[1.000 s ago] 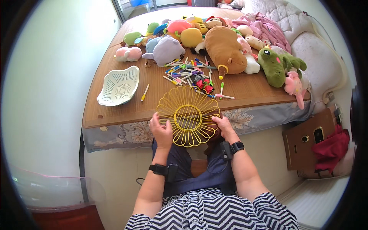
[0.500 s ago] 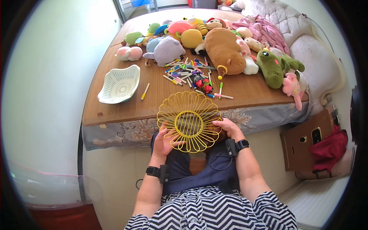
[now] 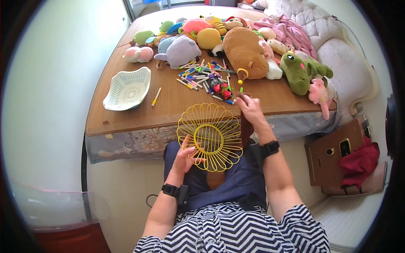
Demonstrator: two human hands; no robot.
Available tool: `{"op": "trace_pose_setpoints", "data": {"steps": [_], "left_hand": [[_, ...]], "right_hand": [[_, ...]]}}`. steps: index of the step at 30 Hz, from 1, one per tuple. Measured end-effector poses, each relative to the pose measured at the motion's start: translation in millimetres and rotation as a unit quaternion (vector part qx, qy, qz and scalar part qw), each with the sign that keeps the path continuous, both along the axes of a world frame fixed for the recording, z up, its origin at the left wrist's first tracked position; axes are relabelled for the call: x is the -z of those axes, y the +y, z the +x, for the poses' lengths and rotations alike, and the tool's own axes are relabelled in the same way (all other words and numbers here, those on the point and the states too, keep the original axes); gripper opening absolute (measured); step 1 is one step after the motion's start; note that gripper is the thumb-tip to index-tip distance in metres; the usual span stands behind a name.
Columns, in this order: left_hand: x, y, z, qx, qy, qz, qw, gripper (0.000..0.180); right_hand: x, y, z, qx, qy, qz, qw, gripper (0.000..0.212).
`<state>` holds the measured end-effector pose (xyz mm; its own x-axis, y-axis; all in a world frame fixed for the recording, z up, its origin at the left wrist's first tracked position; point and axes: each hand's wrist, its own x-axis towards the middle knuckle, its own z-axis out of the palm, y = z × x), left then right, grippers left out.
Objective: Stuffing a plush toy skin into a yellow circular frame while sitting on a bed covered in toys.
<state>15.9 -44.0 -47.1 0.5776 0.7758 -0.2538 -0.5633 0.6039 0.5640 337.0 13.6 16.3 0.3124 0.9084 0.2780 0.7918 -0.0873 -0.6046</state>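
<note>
A yellow wire basket (image 3: 209,104) with looped petal edges and a round mesh middle is tilted above my lap. My left hand (image 3: 184,158) grips its lower left side, fingers showing through the wires. My right hand (image 3: 252,110) is off the basket, at the bed's near edge, fingers bent together. Something dark brown (image 3: 246,127) shows below that hand; I cannot make out what it is or whether I hold it. A green marker tip (image 3: 241,89) pokes out just beyond my right fingertips. Left of them lies a red artificial rose (image 3: 222,90) among many scattered markers (image 3: 197,76).
On the mat-covered bed (image 3: 168,114), a white plastic basket (image 3: 128,89) and a lone yellow marker (image 3: 156,97) lie to the left. Plush toys, including a brown one (image 3: 244,52) and a green one (image 3: 297,76), fill the far side. A brown cabinet (image 3: 325,168) stands right.
My right hand has let go of the basket's right side and moved up to the bed's near edge. My left hand keeps the basket, which shifted slightly right.
</note>
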Motion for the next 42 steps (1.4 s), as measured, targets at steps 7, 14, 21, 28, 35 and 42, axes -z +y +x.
{"op": "trace_pose_setpoints", "data": {"steps": [7,14,21,28,35,42], "left_hand": [[8,-2,10,-0.027,0.001,-0.009,1.000,0.072],[13,-3,8,-0.046,0.037,0.004,0.998,0.069],[15,-5,14,-0.063,0.051,-0.011,0.997,0.065],[13,-3,17,-0.054,0.028,-0.049,0.997,0.060],[10,-3,23,-0.036,0.071,-0.013,0.997,0.060],[8,-3,26,-0.034,0.053,-0.027,0.998,0.057]], "right_hand": [[62,17,-97,0.025,-0.136,-0.108,0.984,0.045],[73,1,-110,-0.056,-0.268,-0.173,0.946,0.052],[61,-34,-93,-0.204,-0.258,-0.230,0.916,0.041],[25,-38,-40,-0.338,0.001,-0.194,0.921,0.030],[2,-9,-27,-0.024,-0.069,-0.103,0.992,0.030],[68,-14,-72,-0.014,-0.280,-0.224,0.934,0.044]]}}
